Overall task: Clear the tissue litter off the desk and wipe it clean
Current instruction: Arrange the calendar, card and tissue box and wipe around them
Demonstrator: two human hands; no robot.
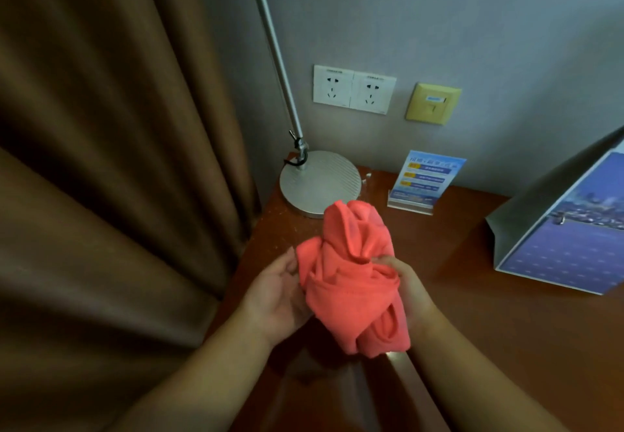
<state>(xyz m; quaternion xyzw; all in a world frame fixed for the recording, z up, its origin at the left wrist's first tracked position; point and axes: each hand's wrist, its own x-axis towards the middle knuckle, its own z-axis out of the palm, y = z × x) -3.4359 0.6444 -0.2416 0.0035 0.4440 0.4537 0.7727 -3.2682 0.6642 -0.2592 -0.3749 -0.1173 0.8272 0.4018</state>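
Observation:
A crumpled coral-pink cloth (351, 279) is bunched up between both of my hands, above the near left part of the reddish-brown desk (456, 263). My left hand (275, 293) cups the cloth's left side, palm turned inward with the fingers behind the fabric. My right hand (405, 283) grips its right side, with the thumb pinching a fold at the front. No tissue litter shows on the visible desk surface.
A round silver lamp base (319, 182) with a slanted pole stands at the desk's back left corner. A blue card in a clear stand (423, 178) sits by the wall. A blue paper bag (567, 229) stands at right. Brown curtain (101, 161) hangs left.

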